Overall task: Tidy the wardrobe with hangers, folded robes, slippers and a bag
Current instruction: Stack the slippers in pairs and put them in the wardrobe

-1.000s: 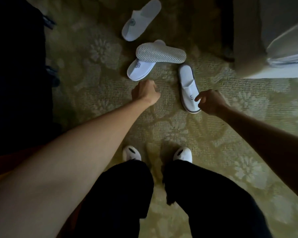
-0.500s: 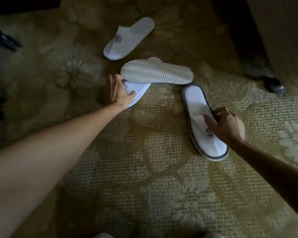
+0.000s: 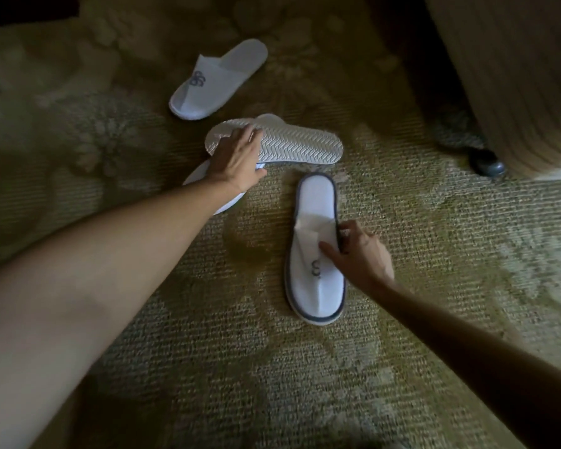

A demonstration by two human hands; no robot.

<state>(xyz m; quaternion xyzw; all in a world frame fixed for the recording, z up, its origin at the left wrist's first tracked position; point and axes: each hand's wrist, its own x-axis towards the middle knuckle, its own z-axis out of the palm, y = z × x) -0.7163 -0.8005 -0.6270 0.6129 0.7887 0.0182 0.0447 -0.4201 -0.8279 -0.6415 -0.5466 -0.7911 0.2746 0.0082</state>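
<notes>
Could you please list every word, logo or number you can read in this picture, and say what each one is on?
No readable words or numbers.
Far slipper: a dark looping emblem on the upper, not legible as letters.
Near slipper pinched by the right hand: a similar emblem, too blurred to read.
Overturned slipper under the left hand: only tread pattern.

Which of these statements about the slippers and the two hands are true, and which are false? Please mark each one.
1. Four white slippers lie on the carpet. True.
2. The left hand rests on the overturned slipper. True.
3. The right hand touches nothing. False: it holds the grey-trimmed slipper.
4. The far slipper lies sole up. False: its top and logo show.
5. The overturned slipper lies across another slipper. True.
</notes>
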